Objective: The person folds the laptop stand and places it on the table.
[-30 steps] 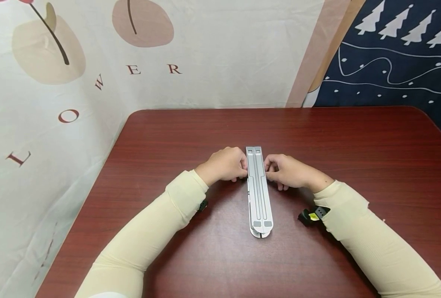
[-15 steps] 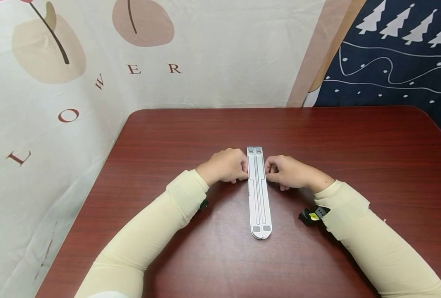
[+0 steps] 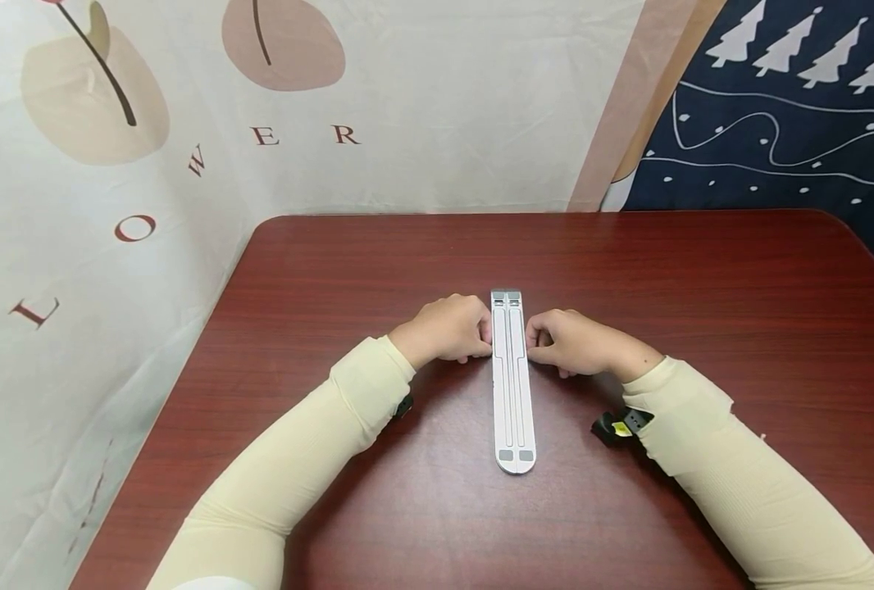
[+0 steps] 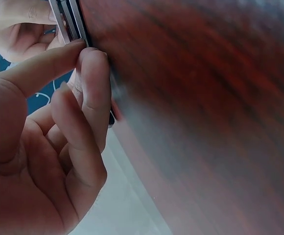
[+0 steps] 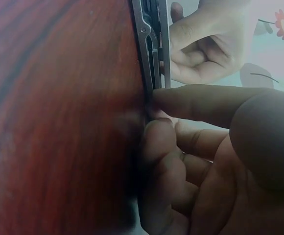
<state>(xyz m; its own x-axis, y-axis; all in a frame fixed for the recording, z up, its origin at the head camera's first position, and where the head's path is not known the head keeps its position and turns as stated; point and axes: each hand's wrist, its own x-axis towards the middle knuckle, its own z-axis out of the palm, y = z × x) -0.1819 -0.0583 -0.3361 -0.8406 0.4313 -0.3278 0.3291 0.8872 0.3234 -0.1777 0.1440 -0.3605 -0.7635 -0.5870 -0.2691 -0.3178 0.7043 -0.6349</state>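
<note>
A folded silver laptop stand (image 3: 512, 393) lies lengthwise on the table, its rounded end toward me and grey pads at both ends. My left hand (image 3: 448, 328) pinches its left side near the far half, thumb and curled fingers at the edge. Opposite, my right hand (image 3: 573, 340) pinches the right side in the same way. In the left wrist view, thumb and index finger meet at the edge of the stand's layered bars (image 4: 71, 19). The right wrist view shows a hinged bar (image 5: 144, 34) with a rivet, and my thumb against the edge beyond it.
The dark red wooden table (image 3: 348, 270) spreads around the stand on all sides. A pale printed cloth (image 3: 437, 164) hangs behind and to the left. At the back right hangs a navy cloth (image 3: 776, 139) with white trees. A black wrist camera (image 3: 610, 429) hangs under my right sleeve.
The stand's near end has settled from slightly splayed, with two layers showing, to lined up. It has turned slightly, near end leftward and far end rightward. Both hands keep their pinch, barely moving.
</note>
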